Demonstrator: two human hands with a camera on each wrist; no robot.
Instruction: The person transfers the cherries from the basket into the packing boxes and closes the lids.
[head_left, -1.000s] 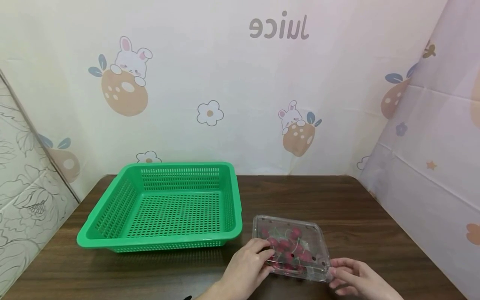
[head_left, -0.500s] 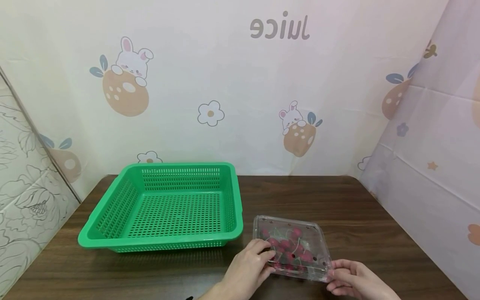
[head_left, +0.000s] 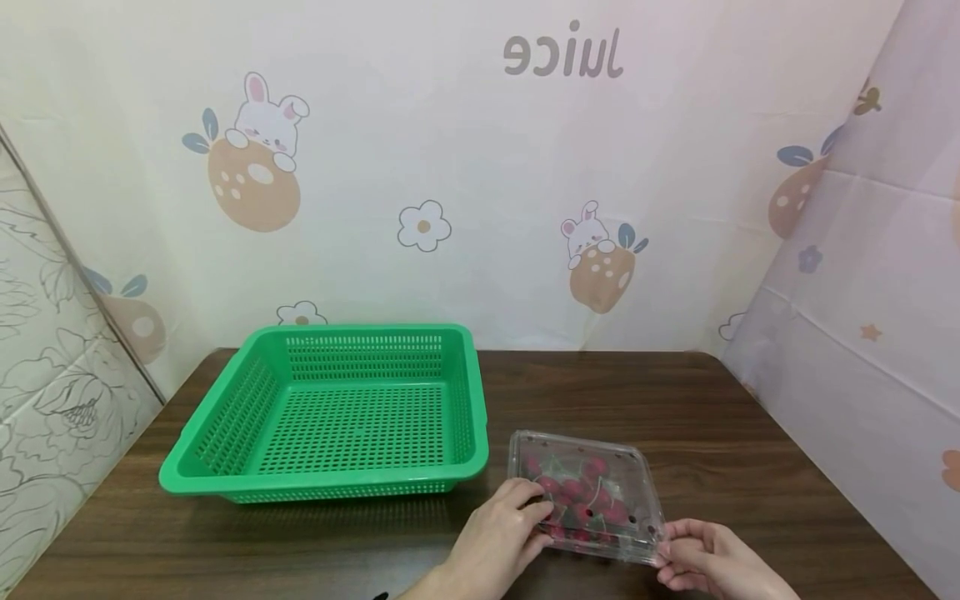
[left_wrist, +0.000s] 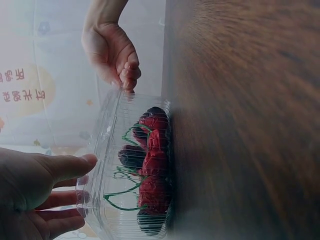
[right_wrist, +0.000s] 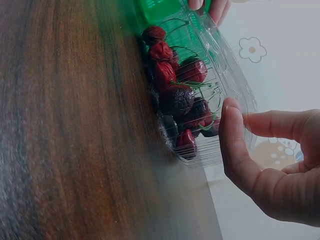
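A clear plastic clamshell box (head_left: 636,477) with vent holes lies on the table at the front right, its lid down. Red and dark cherries (head_left: 576,490) with green stems show through its walls. At the front left corner, my left hand (head_left: 498,533) grips the box, fingers over the lid and thumb at the front edge. My right hand (head_left: 708,558) pinches the rim at the front right corner between thumb and forefinger, as the right wrist view shows. In the left wrist view the lid's rim (left_wrist: 107,132) runs between the two hands.
To the left of the box stands a large green plastic basket (head_left: 322,482) with slotted walls. Both rest on a dark wooden table (head_left: 600,383). A patterned cloth (head_left: 480,150) hangs behind the table and along its sides.
My right hand has shifted slightly left and closer against the box corner. The left hand, the box and the basket keep their places, apart from a slight drift of the head view.
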